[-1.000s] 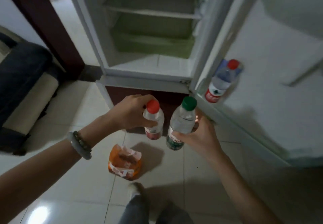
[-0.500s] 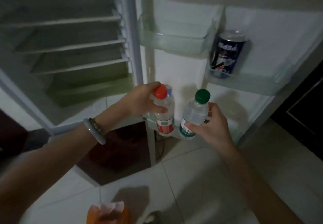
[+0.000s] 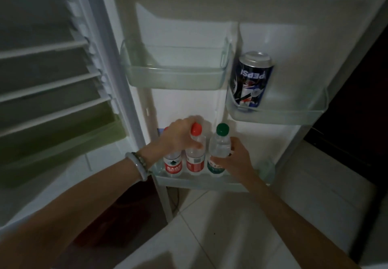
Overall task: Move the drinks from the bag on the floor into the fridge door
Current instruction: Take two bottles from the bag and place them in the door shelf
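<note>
My left hand [image 3: 180, 136] grips a red-capped water bottle [image 3: 195, 155] by its neck, standing it in the bottom door shelf [image 3: 199, 181]. My right hand [image 3: 235, 159] holds a green-capped water bottle [image 3: 219, 144] by its side, upright in the same shelf just right of the red one. Another red-labelled bottle [image 3: 173, 164] stands at the shelf's left, its top hidden behind my left hand. A blue Pepsi can [image 3: 251, 79] sits upside down in the right-hand middle door shelf [image 3: 294, 113]. The bag is out of view.
A clear door bin [image 3: 176, 75] hangs upper left of the can with nothing visible in it. The fridge body with white wire shelves [image 3: 48, 92] and a green drawer [image 3: 63, 142] is on the left. White floor tiles [image 3: 220, 226] lie below the door.
My view swung up from the floor and the orange bag to the fridge door. Both hands carried their bottles forward and down into the bottom door shelf.
</note>
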### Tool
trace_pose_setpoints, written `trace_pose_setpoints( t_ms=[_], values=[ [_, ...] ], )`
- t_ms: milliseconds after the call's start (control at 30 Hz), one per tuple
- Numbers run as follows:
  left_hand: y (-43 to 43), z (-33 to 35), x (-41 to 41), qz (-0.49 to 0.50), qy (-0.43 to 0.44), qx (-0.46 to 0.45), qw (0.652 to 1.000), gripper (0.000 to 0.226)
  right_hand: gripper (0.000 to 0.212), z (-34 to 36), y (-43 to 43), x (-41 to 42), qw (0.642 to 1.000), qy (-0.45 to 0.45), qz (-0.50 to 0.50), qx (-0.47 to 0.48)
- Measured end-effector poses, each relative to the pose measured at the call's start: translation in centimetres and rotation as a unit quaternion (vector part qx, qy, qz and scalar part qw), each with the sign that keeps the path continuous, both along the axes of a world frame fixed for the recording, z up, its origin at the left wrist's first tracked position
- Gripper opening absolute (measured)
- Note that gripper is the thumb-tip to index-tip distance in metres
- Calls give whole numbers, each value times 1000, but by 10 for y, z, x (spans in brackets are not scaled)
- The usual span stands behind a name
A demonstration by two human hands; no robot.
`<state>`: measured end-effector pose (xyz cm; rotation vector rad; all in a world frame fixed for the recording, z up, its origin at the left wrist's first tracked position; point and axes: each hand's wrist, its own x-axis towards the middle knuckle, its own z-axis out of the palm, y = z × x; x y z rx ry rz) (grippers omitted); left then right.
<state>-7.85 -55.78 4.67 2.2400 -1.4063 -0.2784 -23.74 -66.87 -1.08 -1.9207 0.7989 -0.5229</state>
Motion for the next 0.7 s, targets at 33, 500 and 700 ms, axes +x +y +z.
trace_pose_setpoints(
  t_ms=[33, 500, 700],
  values=[
    [-2, -6, 0, -8, 3, 2, 1000, 67, 47, -3, 0, 2, 1000, 6, 1, 4],
    [-9, -35, 7, -54, 9, -7, 998, 63, 50, -32, -2, 7, 999, 16, -20, 44],
    [-10, -37, 0, -63, 11, -14, 998, 60, 55, -30, -7, 3, 997, 53, -10, 52]
  ],
)
